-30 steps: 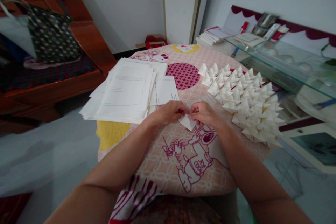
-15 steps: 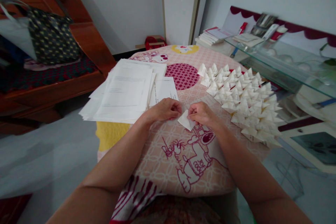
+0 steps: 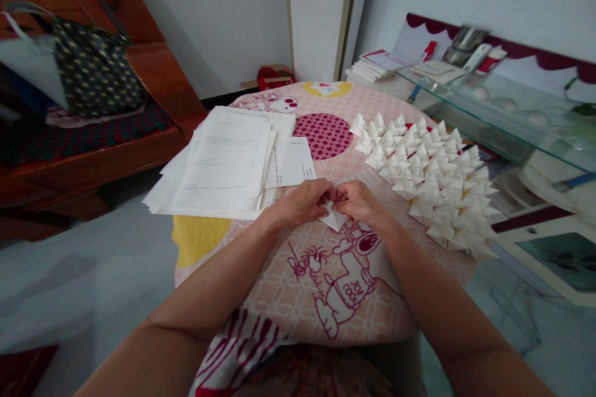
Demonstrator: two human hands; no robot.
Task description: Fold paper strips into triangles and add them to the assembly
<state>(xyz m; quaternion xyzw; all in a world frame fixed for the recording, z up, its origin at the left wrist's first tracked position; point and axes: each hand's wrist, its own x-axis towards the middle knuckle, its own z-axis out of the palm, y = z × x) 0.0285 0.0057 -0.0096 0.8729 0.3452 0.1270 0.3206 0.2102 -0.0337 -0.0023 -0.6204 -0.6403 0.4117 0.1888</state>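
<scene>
Both of my hands meet at the middle of a pink cartoon-print cloth [image 3: 326,273] and pinch a small white folded paper piece [image 3: 334,219]. My left hand [image 3: 305,201] grips its left side with curled fingers. My right hand [image 3: 357,200] holds the right side, fingers pressed together. To the right lies a large cluster of white folded paper triangles [image 3: 428,177], apart from my hands. A stack of white paper sheets [image 3: 223,161] lies to the left, just beyond my left hand.
A glass shelf [image 3: 503,118] with booklets and small items runs along the right. A dark patterned bag [image 3: 88,68] sits on a wooden bench at the left. The grey floor shows on both sides of the cloth-covered surface.
My left hand, a little apart from the paper piece half a second ago, has closed in against my right hand again. The piece stays in the same spot.
</scene>
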